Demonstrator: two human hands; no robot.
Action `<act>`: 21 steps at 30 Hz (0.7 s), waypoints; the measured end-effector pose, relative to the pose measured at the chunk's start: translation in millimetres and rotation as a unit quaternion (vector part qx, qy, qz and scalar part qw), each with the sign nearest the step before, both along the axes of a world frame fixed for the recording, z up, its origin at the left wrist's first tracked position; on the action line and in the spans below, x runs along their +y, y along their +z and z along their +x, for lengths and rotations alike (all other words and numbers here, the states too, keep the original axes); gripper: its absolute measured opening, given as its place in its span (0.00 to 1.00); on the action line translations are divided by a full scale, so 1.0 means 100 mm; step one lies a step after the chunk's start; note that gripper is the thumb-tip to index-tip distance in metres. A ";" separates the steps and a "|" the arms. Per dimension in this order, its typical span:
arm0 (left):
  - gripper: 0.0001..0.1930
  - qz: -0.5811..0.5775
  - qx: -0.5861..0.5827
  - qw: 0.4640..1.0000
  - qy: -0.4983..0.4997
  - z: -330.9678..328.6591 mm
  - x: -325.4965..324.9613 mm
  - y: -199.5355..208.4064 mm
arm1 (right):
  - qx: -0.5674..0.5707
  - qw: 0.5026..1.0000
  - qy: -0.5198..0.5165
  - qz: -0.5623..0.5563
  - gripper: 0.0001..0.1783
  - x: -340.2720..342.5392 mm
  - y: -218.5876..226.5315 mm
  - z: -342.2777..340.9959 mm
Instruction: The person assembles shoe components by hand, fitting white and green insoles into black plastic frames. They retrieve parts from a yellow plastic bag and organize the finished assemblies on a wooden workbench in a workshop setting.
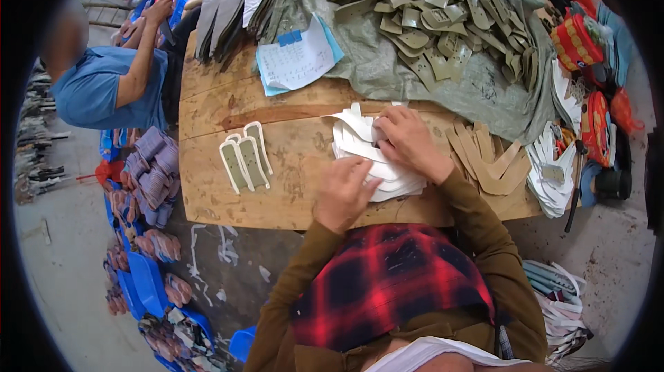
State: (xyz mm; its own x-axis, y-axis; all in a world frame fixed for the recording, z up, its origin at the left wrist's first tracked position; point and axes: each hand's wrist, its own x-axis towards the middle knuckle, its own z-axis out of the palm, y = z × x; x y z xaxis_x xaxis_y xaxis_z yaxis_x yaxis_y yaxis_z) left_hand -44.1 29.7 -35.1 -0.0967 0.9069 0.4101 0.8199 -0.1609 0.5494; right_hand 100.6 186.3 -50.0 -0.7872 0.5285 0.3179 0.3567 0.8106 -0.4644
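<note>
In front of me lies a stack of white cut-out pieces, flat with curved edges, fanned a little unevenly. My right hand rests over its far right part, fingers bent and pinching at an upper white piece. At the stack's near left edge is my left hand, slightly blurred, with thumb and fingers apart and nothing visible between them. To the left, several olive-green pieces with white edging lie overlapped on the wooden table.
A large heap of olive-green pieces covers a grey-green sheet. Tan curved pieces and more white pieces lie right. Papers and grey sheets sit far left. Beside the table is a person in blue.
</note>
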 end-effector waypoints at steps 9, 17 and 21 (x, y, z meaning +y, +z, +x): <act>0.19 -0.045 0.006 0.999 0.000 0.08 0.04 0.14 | 0.200 0.968 -0.092 -0.118 0.16 0.11 0.61 0.19; 0.19 -0.177 -0.698 0.694 -0.018 0.26 0.39 0.42 | 0.135 0.981 0.070 -0.117 0.17 -0.11 0.81 0.31; 0.19 -0.162 -0.769 0.618 -0.022 0.22 0.50 0.47 | 0.143 0.957 -0.113 -0.228 0.16 0.56 0.83 0.49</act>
